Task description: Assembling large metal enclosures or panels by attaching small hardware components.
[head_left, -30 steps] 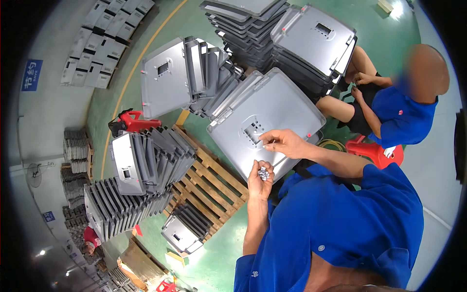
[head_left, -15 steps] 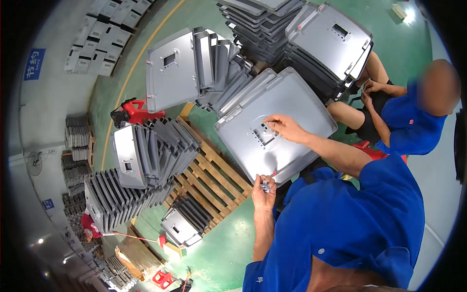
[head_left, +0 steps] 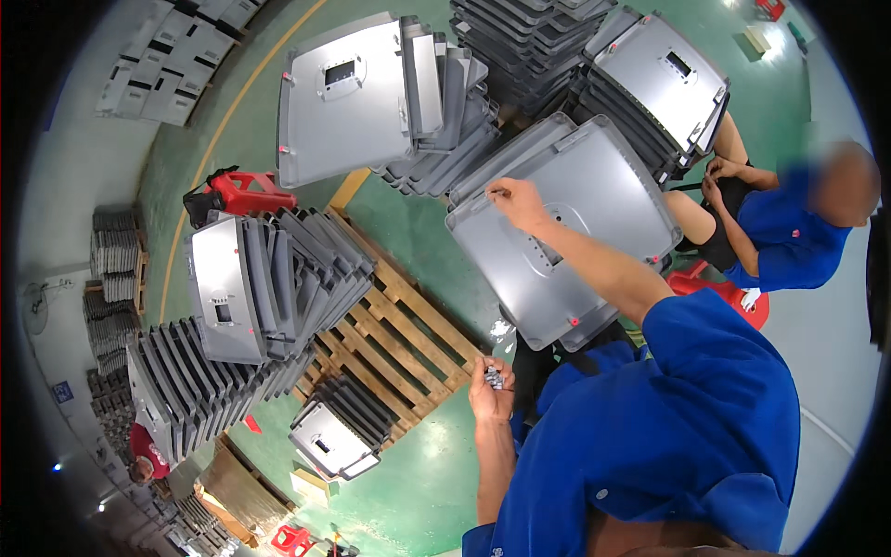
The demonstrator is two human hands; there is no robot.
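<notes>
Over on the left, grey panels (head_left: 232, 297) stand on edge in rows on a wooden pallet (head_left: 408, 348), and a red stool (head_left: 237, 190) sits on the green floor (head_left: 418, 223) just behind them. More grey panels lean in a stack (head_left: 371, 93) farther back.

Next comes the left hand (head_left: 490, 390). It is held low, near the person's body, just past the corner of the pallet. Its fingers (head_left: 483, 371) are curled up around a small bunch of little metal bits (head_left: 495, 377). They look like screws or clips, but they are too small to tell.

Up and to the right of that hand lies the big grey panel (head_left: 566, 232). It rests flat in front of the person, with one corner pointing down toward the left hand. Its long side runs from the lower middle up toward the right.

The right hand (head_left: 520, 202) is stretched out over the panel's far left edge. Its fingers (head_left: 501, 192) are pinched shut, and something tiny may be between them, but I cannot tell for sure. So the right hand is the one touching the panel, and the left hand with the metal bits is apart from it, below the near edge.

On the far right, another person in blue (head_left: 780, 237) sits on a red stool (head_left: 733, 297) beside another stack of panels (head_left: 659, 84).
</notes>
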